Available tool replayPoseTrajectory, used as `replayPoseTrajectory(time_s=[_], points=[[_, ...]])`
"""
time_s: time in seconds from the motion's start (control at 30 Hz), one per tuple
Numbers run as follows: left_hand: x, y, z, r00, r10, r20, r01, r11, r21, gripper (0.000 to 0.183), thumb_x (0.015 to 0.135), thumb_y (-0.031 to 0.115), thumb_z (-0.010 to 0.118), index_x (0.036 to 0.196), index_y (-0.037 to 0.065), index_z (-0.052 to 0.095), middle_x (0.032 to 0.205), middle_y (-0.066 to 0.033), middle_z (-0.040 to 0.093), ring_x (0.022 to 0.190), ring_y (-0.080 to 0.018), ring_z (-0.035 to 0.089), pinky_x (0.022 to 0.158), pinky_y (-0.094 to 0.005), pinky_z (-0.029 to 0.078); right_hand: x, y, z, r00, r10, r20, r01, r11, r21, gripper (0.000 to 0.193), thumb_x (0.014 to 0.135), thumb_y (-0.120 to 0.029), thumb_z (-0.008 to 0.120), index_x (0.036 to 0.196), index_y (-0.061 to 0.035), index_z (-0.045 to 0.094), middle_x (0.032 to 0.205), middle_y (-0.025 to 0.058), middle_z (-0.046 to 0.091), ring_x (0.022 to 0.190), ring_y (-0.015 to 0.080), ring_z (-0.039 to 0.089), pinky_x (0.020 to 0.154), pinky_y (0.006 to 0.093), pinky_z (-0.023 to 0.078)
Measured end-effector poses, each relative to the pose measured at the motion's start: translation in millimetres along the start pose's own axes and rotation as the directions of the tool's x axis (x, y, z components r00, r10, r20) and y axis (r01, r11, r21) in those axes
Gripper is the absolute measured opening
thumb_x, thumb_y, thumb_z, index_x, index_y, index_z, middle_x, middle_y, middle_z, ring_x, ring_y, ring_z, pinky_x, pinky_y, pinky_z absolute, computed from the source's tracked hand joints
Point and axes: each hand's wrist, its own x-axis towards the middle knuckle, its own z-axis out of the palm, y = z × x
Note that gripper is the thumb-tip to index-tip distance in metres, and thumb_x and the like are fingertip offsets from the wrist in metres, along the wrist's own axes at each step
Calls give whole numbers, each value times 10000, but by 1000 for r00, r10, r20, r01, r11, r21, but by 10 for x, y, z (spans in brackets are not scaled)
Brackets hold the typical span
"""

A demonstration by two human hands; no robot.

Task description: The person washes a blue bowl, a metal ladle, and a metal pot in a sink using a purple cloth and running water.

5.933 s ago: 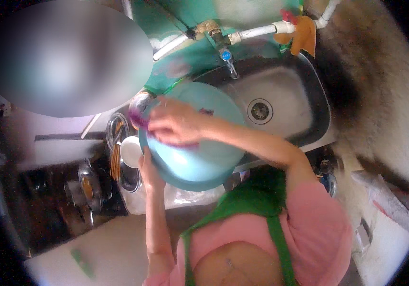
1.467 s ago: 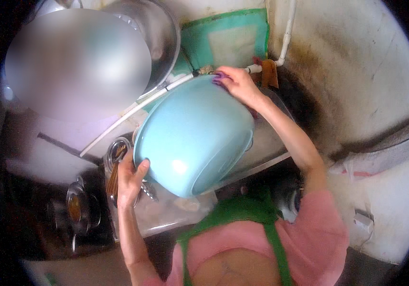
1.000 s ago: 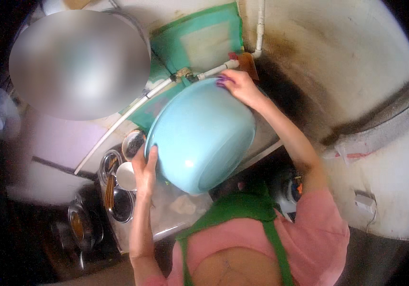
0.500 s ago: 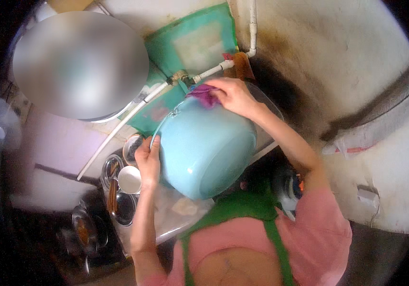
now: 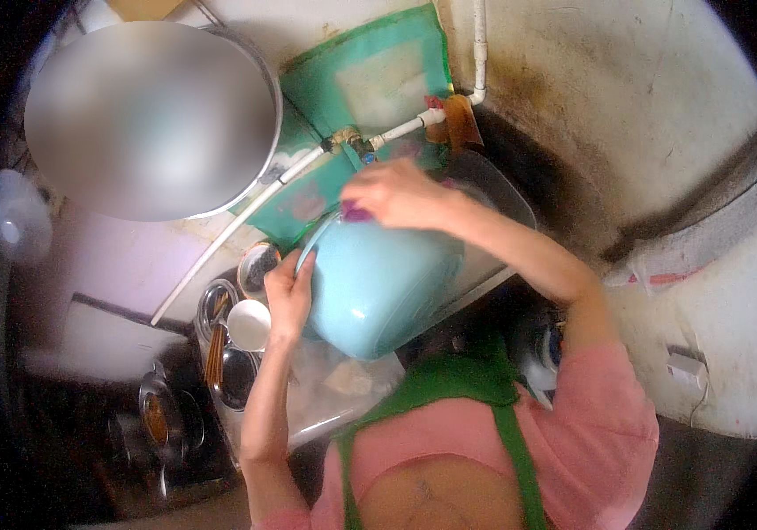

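Observation:
A light blue bucket [image 5: 387, 283] is tilted over the sink [image 5: 495, 281], its outer side and base turned toward me. My left hand [image 5: 288, 296] is closed on the bucket's rim at its left side, thumb upward. Along the upper side of the bucket, my right hand [image 5: 396, 196] presses a purple cloth [image 5: 356, 212] against the surface near the rim. Motion blurs the right fingers a little, and most of the cloth is hidden beneath them. The inside of the bucket does not show.
A white cup [image 5: 249, 325], chopsticks [image 5: 215, 355] and metal containers [image 5: 237, 378] stand left of the bucket. White pipe [image 5: 219, 234] with a tap [image 5: 367, 157] runs behind. A large round metal object [image 5: 264, 97] is at upper left. A dark pan [image 5: 158, 420] sits lower left.
My right hand has moved left and slightly down with the cloth, along the bucket's upper side. The bucket has tipped a little, so less of its base shows.

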Motion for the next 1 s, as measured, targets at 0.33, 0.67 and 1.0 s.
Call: replayPoseTrajectory(time_s=[0.33, 0.67, 1.0], points=[[-248, 229, -134, 979, -158, -126, 105, 931, -348, 251, 862, 197, 531, 909, -43, 588, 628, -45, 514, 598, -73, 408, 544, -223, 348, -348, 635, -54, 897, 433, -89, -381, 859, 343, 92, 757, -100, 569, 832, -48, 565, 755, 102, 597, 731, 267, 593, 631, 365, 479], [-22, 148, -11, 994, -42, -101, 46, 998, 40, 215, 844, 160, 527, 821, -48, 575, 664, -86, 552, 612, -120, 429, 584, -268, 387, 153, -137, 30, 962, 109, 252, -84, 991, -109, 114, 750, -163, 577, 840, -101, 608, 788, 99, 613, 682, 290, 598, 593, 374, 469], [-374, -48, -691, 890, -357, -284, 144, 811, -568, 285, 851, 246, 540, 956, -18, 555, 849, -96, 597, 702, -168, 587, 611, -308, 510, -1282, 426, 1824, 672, 724, 159, -265, 34, 964, 274, 819, -175, 544, 1021, 7, 580, 907, 105, 628, 814, 173, 572, 758, 282, 439]])
